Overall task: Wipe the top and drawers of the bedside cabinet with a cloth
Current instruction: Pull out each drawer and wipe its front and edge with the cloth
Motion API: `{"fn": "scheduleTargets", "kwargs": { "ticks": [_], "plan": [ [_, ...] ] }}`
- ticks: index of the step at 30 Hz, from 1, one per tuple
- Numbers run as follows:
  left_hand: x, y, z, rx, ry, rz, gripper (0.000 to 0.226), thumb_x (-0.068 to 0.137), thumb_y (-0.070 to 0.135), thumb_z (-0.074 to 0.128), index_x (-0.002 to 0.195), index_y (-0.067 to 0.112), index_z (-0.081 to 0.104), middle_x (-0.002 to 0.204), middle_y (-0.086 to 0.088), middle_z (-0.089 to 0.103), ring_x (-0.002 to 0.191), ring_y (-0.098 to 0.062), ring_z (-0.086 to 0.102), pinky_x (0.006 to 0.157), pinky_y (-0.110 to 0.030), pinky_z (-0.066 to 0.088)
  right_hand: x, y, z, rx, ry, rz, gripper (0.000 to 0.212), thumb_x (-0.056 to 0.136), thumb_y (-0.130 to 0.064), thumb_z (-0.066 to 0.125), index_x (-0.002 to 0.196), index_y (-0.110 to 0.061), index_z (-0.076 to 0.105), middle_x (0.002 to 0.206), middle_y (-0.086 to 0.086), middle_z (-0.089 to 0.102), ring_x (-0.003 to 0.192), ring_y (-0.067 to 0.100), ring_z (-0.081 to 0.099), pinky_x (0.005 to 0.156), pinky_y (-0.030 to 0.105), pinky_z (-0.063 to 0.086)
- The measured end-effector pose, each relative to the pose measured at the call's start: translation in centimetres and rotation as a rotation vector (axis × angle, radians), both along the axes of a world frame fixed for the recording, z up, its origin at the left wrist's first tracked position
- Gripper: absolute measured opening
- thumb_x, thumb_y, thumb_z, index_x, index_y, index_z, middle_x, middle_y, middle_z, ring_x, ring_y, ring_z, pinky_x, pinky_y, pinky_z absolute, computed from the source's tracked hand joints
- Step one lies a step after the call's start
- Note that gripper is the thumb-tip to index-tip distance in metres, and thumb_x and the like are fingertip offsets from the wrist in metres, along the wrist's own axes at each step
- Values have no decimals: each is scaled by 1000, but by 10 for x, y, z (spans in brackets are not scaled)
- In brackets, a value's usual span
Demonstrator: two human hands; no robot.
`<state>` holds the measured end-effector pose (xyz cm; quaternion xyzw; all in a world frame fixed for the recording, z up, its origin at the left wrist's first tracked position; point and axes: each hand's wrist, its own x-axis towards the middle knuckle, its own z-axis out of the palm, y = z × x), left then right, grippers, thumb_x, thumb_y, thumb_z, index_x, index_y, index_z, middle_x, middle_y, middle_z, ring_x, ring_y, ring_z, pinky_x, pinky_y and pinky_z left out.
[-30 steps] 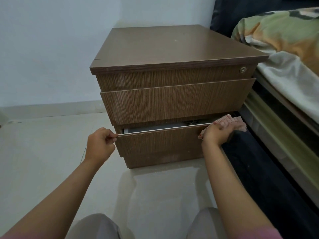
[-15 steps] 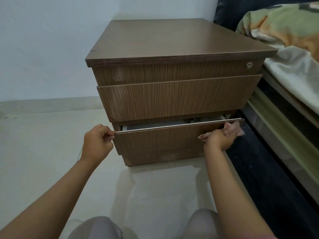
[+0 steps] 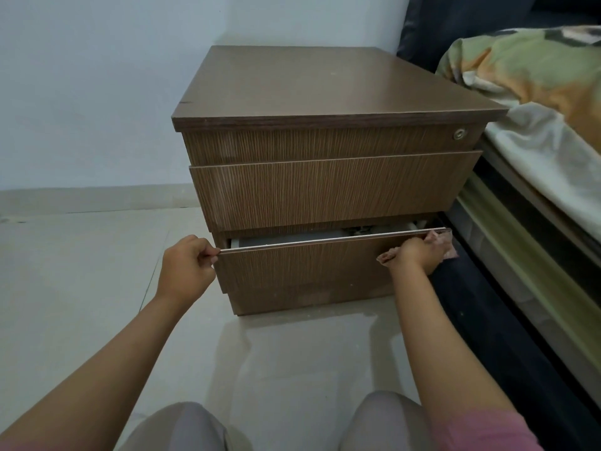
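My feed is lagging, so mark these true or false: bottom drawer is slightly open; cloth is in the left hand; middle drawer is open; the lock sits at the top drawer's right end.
1. The bottom drawer is slightly open: true.
2. The cloth is in the left hand: false, the right hand holds it.
3. The middle drawer is open: false, it is closed.
4. The lock sits at the top drawer's right end: true.

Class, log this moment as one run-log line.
left hand: grips bottom drawer front edge | right hand: holds cloth at drawer's right corner | bottom drawer: slightly open
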<state>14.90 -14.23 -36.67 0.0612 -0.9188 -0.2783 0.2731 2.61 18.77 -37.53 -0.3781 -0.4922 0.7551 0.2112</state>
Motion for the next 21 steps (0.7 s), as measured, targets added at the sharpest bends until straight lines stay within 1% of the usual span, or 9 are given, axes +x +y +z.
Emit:
{"fn": "scheduleTargets", "kwargs": {
  "ticks": [3, 6, 8, 10, 12, 14, 17, 19, 21],
  "plan": [
    [1, 0, 1, 1, -5, 3, 13, 69, -14, 67, 73, -2, 70, 69, -11, 62, 62, -20, 53, 57, -15, 38, 13, -17, -6, 184, 55, 36, 55, 100, -12, 31, 149, -33, 16, 152, 1, 29, 117, 11, 43, 87, 23, 36],
    [0, 0, 0, -2, -1, 4, 13, 69, -14, 67, 73, -2, 70, 69, -10, 61, 62, -19, 53, 58, -14, 37, 17, -28, -12, 202, 62, 34, 51, 101, -28, 27, 148, -38, 11, 156, 2, 17, 122, 16, 43, 89, 30, 38],
    [0, -1, -1, 1, 5, 7, 13, 69, -14, 67, 72, -2, 69, 69, -10, 62, 62, -19, 53, 58, -14, 37, 16, -27, -20, 108, 23, 41, 52, 100, -31, 26, 147, -40, 8, 155, 4, 22, 126, 24, 44, 94, 39, 41],
    [0, -2, -3, 0, 13, 5, 14, 68, -15, 67, 72, -2, 69, 70, -11, 63, 63, -21, 55, 59, -15, 38, 14, -19, -27, -45, -70, 61, 55, 100, -20, 28, 148, -39, 9, 148, 6, 34, 123, 27, 47, 98, 45, 42],
    [0, -1, -3, 2, 20, -2, 14, 68, -15, 67, 72, -1, 68, 71, -12, 63, 64, -23, 56, 59, -16, 40, 14, -11, -30, -136, -124, 74, 57, 98, -14, 31, 148, -37, 15, 143, 7, 42, 116, 29, 53, 95, 48, 46],
    [0, -1, -4, 2, 23, 0, 14, 68, -15, 67, 72, -1, 68, 71, -13, 64, 64, -23, 57, 59, -17, 40, 17, -10, -26, -59, -91, 48, 55, 98, -13, 32, 147, -36, 22, 139, 7, 46, 112, 26, 55, 91, 44, 49],
    [0, -1, -4, 2, 22, 2, 15, 68, -15, 67, 73, -1, 68, 71, -14, 64, 64, -23, 56, 58, -16, 40, 22, -30, -13, 173, 63, 32, 51, 100, -20, 32, 148, -34, 21, 147, 5, 37, 122, 21, 48, 93, 38, 46],
    [0, 0, -4, 10, 20, 8, 14, 69, -15, 67, 73, -2, 68, 71, -14, 63, 64, -22, 56, 58, -16, 40, 22, -49, -8, 262, 88, 57, 54, 99, -22, 31, 147, -39, 15, 155, 3, 23, 132, 24, 41, 102, 45, 43],
    [1, 1, -3, 23, 23, 12, 14, 69, -15, 67, 73, -2, 68, 71, -15, 63, 65, -24, 57, 59, -17, 40, 23, -64, -13, 268, 83, 56, 57, 97, -22, 31, 147, -40, 10, 157, 2, 16, 135, 27, 36, 104, 49, 41]
  ]
}}
